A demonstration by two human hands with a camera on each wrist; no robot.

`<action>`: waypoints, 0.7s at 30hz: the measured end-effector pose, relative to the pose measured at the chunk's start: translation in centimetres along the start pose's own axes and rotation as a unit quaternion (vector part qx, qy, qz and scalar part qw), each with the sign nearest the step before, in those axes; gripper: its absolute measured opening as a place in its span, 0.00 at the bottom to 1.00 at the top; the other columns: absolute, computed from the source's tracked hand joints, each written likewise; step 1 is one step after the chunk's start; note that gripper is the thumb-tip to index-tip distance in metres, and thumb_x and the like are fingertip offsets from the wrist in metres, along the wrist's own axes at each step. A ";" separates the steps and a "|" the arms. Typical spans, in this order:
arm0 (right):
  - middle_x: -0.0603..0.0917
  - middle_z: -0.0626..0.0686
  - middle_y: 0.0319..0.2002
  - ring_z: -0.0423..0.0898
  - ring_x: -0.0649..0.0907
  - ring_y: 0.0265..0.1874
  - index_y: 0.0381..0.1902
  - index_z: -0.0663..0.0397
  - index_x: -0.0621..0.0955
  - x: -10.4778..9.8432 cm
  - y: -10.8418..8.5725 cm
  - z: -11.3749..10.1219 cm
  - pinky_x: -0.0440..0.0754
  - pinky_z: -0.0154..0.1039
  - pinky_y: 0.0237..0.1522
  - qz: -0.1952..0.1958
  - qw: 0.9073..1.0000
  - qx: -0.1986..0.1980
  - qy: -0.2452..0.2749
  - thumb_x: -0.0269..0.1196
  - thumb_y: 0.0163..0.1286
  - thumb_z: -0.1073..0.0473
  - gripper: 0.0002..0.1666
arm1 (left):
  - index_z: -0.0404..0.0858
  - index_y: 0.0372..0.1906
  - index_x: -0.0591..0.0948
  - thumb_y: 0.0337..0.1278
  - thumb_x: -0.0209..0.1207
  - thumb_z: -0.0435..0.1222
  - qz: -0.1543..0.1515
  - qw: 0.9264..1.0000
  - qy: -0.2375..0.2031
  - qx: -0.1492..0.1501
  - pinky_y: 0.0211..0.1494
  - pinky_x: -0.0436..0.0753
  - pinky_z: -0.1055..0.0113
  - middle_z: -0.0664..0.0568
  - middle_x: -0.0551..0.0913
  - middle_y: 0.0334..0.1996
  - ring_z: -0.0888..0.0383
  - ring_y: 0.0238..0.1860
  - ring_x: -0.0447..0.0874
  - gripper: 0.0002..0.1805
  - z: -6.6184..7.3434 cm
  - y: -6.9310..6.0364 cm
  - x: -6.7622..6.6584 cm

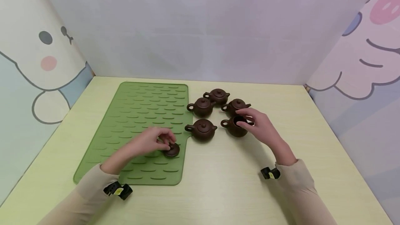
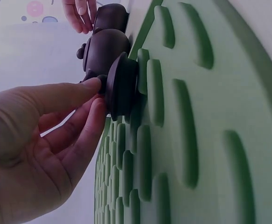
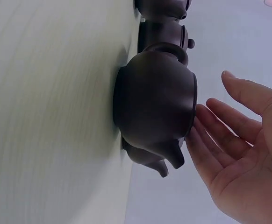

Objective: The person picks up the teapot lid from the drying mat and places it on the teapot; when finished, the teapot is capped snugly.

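Note:
Between thumb and fingers, my left hand [image 1: 153, 141] pinches the knob of a dark brown teapot lid [image 1: 171, 150] at the green mat's right side. In the left wrist view the lid [image 2: 122, 86] stands out close to the mat's ridges. My right hand [image 1: 260, 125] is spread over the lidless teapot [image 1: 236, 128], whose dark opening shows. Seen from the right wrist, the fingers of that hand [image 3: 243, 144] are apart and lie by the rim of the teapot [image 3: 157, 98]; whether they touch it I cannot tell.
Several lidded teapots stand close by: one [image 1: 203, 130] in front beside the mat, one [image 1: 202, 107] behind it, one [image 1: 218, 96] at the back and one [image 1: 238, 105] behind the lidless pot. The ridged green mat [image 1: 140, 114] covers the left of the wooden table [image 1: 218, 193].

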State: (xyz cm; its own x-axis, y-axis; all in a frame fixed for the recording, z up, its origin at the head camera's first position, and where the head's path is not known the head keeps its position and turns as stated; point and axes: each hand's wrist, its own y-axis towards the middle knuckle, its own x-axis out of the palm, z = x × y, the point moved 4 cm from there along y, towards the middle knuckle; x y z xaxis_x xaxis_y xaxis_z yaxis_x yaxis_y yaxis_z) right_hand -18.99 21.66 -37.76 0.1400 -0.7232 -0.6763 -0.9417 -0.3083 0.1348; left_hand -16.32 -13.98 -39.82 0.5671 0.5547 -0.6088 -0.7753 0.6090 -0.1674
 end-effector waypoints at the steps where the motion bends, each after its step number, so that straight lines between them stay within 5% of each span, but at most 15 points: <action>1: 0.83 0.62 0.56 0.59 0.81 0.59 0.59 0.63 0.79 -0.1 -0.1 0.1 0.80 0.53 0.62 0.003 1.000 0.000 -0.002 0.67 0.68 0.61 0.24 | 0.36 0.45 0.83 0.57 0.65 0.26 0.000 1.000 0.000 -0.002 0.43 0.85 0.71 0.51 0.87 0.39 0.61 0.39 0.83 0.11 0.0 0.0 0.0; 21: 0.77 0.63 0.64 0.63 0.75 0.65 0.66 0.62 0.74 -0.2 -0.6 2.3 0.76 0.60 0.63 -0.046 0.997 0.054 -0.033 0.70 0.64 0.59 0.34 | 0.38 0.41 0.84 0.56 0.66 0.26 0.011 1.000 -0.001 -0.009 0.42 0.85 0.73 0.51 0.86 0.37 0.61 0.38 0.83 0.09 -0.1 0.2 0.2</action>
State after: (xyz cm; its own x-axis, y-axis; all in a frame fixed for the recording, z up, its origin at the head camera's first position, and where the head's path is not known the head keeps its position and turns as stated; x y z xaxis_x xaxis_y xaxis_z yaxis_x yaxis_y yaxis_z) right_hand -19.16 23.47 -39.38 0.2110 -0.6520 -0.7283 -0.9536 -0.3009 -0.0068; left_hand -16.35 -13.81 -40.04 0.5499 0.5694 -0.6110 -0.7926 0.5864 -0.1669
